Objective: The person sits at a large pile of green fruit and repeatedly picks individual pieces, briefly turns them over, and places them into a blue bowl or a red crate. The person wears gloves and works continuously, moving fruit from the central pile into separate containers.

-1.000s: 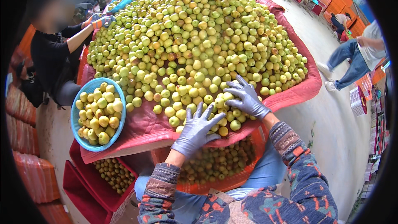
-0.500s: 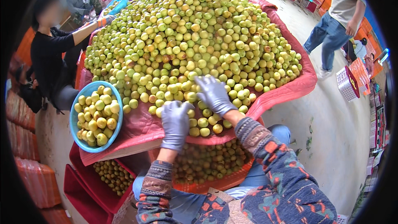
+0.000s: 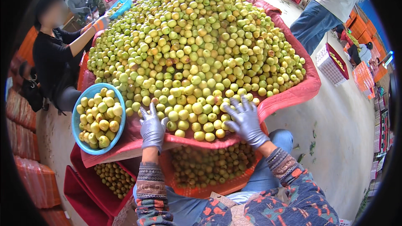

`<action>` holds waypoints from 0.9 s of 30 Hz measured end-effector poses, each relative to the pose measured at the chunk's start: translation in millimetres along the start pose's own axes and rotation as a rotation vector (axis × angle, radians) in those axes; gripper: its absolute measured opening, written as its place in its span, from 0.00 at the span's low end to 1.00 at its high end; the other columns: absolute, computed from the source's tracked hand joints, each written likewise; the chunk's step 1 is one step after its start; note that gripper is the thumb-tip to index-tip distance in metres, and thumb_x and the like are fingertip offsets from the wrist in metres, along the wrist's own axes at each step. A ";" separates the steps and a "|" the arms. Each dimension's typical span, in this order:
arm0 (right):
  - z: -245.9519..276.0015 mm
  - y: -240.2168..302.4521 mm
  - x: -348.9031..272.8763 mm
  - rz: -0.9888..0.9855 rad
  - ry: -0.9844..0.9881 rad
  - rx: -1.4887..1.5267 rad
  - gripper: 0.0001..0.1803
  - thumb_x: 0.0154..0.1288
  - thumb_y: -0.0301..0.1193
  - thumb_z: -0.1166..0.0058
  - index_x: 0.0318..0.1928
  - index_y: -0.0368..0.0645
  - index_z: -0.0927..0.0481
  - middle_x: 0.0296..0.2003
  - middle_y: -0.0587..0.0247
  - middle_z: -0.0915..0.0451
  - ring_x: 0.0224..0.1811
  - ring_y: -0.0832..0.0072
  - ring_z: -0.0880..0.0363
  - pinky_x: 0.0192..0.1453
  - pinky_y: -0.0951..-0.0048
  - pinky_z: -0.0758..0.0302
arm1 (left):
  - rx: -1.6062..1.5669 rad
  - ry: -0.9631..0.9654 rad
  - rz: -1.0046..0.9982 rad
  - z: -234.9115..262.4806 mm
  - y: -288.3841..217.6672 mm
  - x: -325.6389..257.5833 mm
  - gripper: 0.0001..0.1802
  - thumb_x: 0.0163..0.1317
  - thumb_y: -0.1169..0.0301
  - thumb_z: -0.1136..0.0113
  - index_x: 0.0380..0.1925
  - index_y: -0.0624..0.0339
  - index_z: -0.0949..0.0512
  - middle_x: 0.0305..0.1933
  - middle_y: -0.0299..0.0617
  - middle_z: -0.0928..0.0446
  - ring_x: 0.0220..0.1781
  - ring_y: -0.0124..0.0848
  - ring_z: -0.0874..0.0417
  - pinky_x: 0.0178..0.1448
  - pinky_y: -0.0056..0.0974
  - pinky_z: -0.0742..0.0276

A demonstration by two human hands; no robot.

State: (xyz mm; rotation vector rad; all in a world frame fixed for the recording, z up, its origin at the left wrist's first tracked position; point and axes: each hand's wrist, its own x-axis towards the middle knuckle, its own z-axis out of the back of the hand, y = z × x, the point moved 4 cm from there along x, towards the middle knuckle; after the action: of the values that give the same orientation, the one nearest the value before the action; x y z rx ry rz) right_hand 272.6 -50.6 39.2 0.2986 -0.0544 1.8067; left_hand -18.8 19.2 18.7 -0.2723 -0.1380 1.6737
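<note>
A big heap of small round yellow-green fruits (image 3: 188,50), some with brown patches, covers the red padded cloth (image 3: 289,88) on the table. My left hand (image 3: 153,130), in a grey glove, rests at the heap's near left edge with fingers spread, next to the outermost fruits. At the near right edge, my right hand (image 3: 246,122), gloved alike, has its fingers stretched out against the fruits. Neither hand grips a fruit. Between the two hands lies a loose layer of fruits. A blue round basket (image 3: 75,121) full of yellower fruits stands left of my left hand.
Below the table edge, an orange crate (image 3: 234,187) holds browner fruits; a red-lined crate (image 3: 86,171) with fruits is left of it. A co-worker in black (image 3: 52,54) reaches toward another blue basket (image 3: 121,7). At right, a person in jeans (image 3: 320,21) stands near a white crate (image 3: 331,68).
My hands have moved apart and back toward the near edge, left hand leftward, right hand rightward. Fruits between them have spread nearer the edge. The person at right has leaned and shifted.
</note>
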 end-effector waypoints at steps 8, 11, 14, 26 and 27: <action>-23.6 -2.0 14.3 -0.176 -0.040 -0.008 0.33 0.57 0.40 0.41 0.64 0.54 0.32 0.61 0.56 0.32 0.69 0.38 0.51 0.64 0.45 0.43 | -0.125 0.106 -0.463 -6.7 -30.7 -25.3 0.47 0.48 0.59 0.30 0.68 0.48 0.43 0.70 0.65 0.49 0.65 0.63 0.37 0.61 0.51 0.29; -26.5 20.2 22.6 -0.017 -0.046 0.095 0.26 0.63 0.40 0.48 0.62 0.55 0.30 0.59 0.59 0.28 0.69 0.53 0.42 0.64 0.48 0.42 | -0.097 0.031 -0.475 -12.7 -23.8 -26.3 0.47 0.47 0.60 0.29 0.67 0.47 0.42 0.70 0.63 0.48 0.65 0.63 0.37 0.60 0.51 0.29; -26.4 36.6 27.9 0.044 -0.176 0.123 0.19 0.63 0.37 0.49 0.54 0.50 0.24 0.56 0.58 0.26 0.65 0.55 0.37 0.66 0.48 0.45 | -0.126 0.030 -0.274 -12.3 -13.8 -19.0 0.46 0.45 0.59 0.28 0.65 0.49 0.39 0.70 0.61 0.46 0.65 0.62 0.38 0.59 0.52 0.28; -57.4 94.8 76.7 0.128 0.011 -0.093 0.09 0.56 0.30 0.50 0.38 0.44 0.24 0.34 0.61 0.23 0.42 0.66 0.25 0.42 0.66 0.25 | -0.199 -0.116 -0.587 -15.1 -56.5 -16.0 0.35 0.40 0.65 0.29 0.54 0.48 0.27 0.49 0.42 0.26 0.55 0.44 0.29 0.56 0.51 0.37; -54.8 90.0 72.8 0.122 0.026 -0.047 0.09 0.56 0.29 0.50 0.39 0.43 0.24 0.35 0.61 0.23 0.42 0.66 0.24 0.41 0.67 0.24 | -0.136 -0.100 -0.570 -10.3 -57.6 -18.4 0.33 0.40 0.65 0.29 0.52 0.49 0.26 0.47 0.42 0.25 0.53 0.43 0.28 0.54 0.50 0.36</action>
State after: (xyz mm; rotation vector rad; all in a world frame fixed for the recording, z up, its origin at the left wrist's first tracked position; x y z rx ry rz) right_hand 160.5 5.9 13.9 0.2425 -0.0980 1.9272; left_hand 41.1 7.3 24.9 -0.2241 -0.3699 1.1127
